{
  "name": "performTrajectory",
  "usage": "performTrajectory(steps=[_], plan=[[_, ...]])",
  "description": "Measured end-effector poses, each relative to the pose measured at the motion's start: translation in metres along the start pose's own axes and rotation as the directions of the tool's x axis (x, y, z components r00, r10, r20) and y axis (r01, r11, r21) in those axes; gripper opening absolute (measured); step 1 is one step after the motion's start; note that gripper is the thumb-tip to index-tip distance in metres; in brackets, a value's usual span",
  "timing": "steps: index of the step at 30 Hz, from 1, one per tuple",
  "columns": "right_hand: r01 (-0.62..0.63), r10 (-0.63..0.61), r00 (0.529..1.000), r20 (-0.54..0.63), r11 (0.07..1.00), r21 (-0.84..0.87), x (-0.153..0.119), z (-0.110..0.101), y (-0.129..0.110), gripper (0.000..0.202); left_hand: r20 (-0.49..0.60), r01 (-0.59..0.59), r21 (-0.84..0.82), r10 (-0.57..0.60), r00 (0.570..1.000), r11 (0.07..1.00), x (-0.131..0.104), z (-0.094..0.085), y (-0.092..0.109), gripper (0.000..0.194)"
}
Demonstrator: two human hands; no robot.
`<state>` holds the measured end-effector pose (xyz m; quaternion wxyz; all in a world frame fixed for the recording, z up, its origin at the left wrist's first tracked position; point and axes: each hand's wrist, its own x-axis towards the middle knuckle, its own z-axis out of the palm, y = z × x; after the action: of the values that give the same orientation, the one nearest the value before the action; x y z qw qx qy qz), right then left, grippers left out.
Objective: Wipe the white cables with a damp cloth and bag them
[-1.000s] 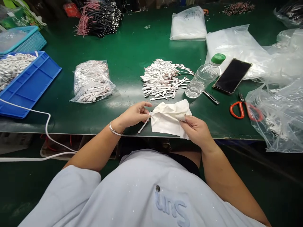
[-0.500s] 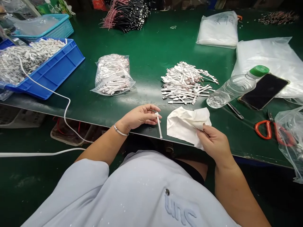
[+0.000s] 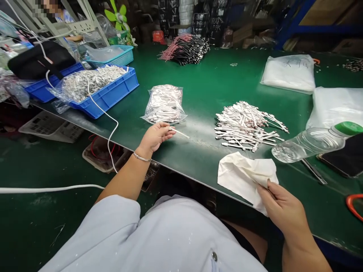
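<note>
The left fingers [image 3: 168, 132] pinch one end of a thin white cable piece [image 3: 181, 133], its free end pointing right, near the middle of the frame. The right fingers [image 3: 270, 190] pinch a crumpled off-white cloth [image 3: 239, 172] at lower right, which lies partly on the green counter [image 3: 198, 155] and hangs over its edge.

Just beyond the left hand [image 3: 156, 139] sits a clear plastic bag packed with white cable pieces [image 3: 165, 102]. A loose pile of white cable pieces [image 3: 245, 124] lies behind the cloth. To its right, a clear bottle with a green cap [image 3: 309, 144] lies tilted, partly covering a black phone [image 3: 344, 156]; a slim metallic tool [image 3: 314, 171] rests below the bottle, and an orange-red looped handle [image 3: 351, 207] shows at the right edge.

At upper left, a blue plastic bin [image 3: 113, 99] holds more white pieces; a long white cord [image 3: 106, 113] crosses its side and drops over the counter edge.

The left forearm reaches up and right, a silver bangle [image 3: 142, 158] at its wrist; the right hand [image 3: 287, 207] comes in from lower right, angled up and left.
</note>
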<state>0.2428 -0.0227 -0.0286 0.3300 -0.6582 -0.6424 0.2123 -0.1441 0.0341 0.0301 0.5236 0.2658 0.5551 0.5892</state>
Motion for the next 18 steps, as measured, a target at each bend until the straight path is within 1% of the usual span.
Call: performTrajectory(steps=[2, 3, 5, 8, 11, 13, 16, 17, 18], plan=[[-0.008, 0.008, 1.000, -0.004, 1.000, -0.011, 0.000, 0.000, 0.001, 0.027, -0.152, -0.053, -0.022, 0.049, 0.987, 0.998, 0.012, -0.010, 0.004, 0.009], [-0.012, 0.012, 1.000, -0.004, 1.000, -0.016, 0.000, 0.000, 0.001, 0.028, -0.209, -0.077, -0.030, 0.069, 0.975, 0.997, 0.018, -0.015, 0.005, 0.008], [-0.019, 0.019, 1.000, -0.003, 1.000, -0.019, 0.000, 0.001, 0.000, 0.028, -0.286, -0.116, -0.029, 0.103, 0.953, 0.993, 0.030, -0.022, 0.008, 0.009], [-0.020, 0.020, 1.000, -0.006, 1.000, -0.010, -0.001, 0.002, 0.001, 0.030, -0.371, -0.145, 0.021, 0.143, 0.918, 0.989, 0.046, -0.027, 0.010, 0.010], [-0.014, 0.014, 1.000, -0.009, 1.000, -0.015, -0.001, 0.003, 0.002, 0.031, -0.405, -0.142, 0.129, 0.183, 0.896, 0.981, 0.055, -0.028, 0.009, 0.018], [0.001, -0.001, 1.000, -0.010, 1.000, -0.024, -0.001, 0.002, 0.001, 0.030, -0.407, -0.147, 0.234, 0.235, 0.883, 0.961, 0.055, -0.028, 0.009, 0.027], [0.072, -0.070, 0.997, 0.025, 0.996, -0.060, 0.000, 0.000, -0.004, 0.028, -0.388, -0.176, 0.398, 0.339, 0.857, 0.900, 0.047, -0.030, 0.010, 0.035], [0.112, -0.108, 0.993, 0.054, 0.990, -0.083, 0.001, -0.001, -0.006, 0.029, -0.372, -0.184, 0.459, 0.377, 0.849, 0.869, 0.043, -0.030, 0.011, 0.036], [0.158, -0.149, 0.985, 0.087, 0.982, -0.108, 0.001, -0.003, -0.009, 0.031, -0.343, -0.185, 0.551, 0.422, 0.839, 0.814, 0.039, -0.030, 0.012, 0.035]])
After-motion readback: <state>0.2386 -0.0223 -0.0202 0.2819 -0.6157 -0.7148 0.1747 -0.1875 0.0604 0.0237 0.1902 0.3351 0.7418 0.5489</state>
